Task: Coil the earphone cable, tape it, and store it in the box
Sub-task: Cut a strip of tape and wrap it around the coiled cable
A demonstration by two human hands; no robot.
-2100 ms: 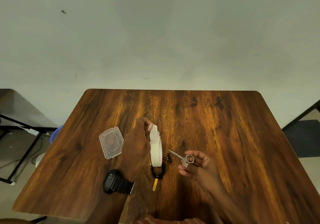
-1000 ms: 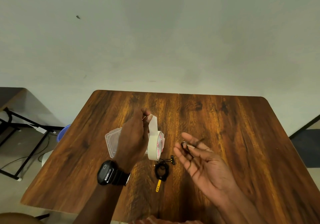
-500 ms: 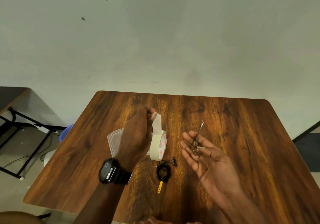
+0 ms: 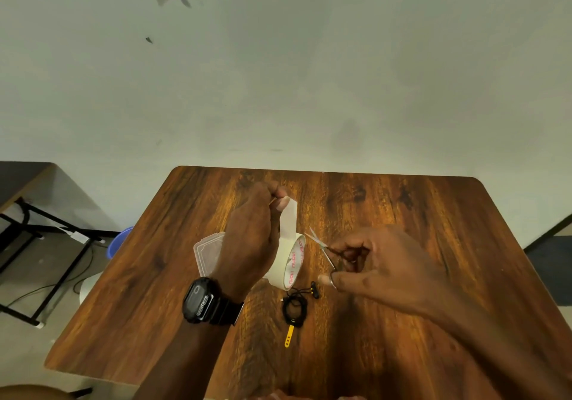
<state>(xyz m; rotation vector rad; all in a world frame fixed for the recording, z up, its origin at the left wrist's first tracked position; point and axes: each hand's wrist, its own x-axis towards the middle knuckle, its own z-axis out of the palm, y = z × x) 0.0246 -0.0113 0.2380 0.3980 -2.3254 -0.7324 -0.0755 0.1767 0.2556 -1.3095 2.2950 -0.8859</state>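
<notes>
My left hand pinches the free end of a strip pulled up from a cream tape roll, which hangs just above the wooden table. My right hand grips small metal scissors with fingers through the loops; the blades point up-left and are parted close to the strip. The coiled black earphone cable lies on the table below the roll, with its earbuds and a yellow tab. A clear plastic box sits left of the roll, partly hidden by my left hand.
A black watch is on my left wrist. Off the table's left edge stand a black metal frame with cables on the floor and a blue bucket. A pale wall rises behind the table's far edge.
My right hand turned palm down, took the scissors by their loops and brought the blades left toward the strip. My left hand stays holding the strip up from the roll.
</notes>
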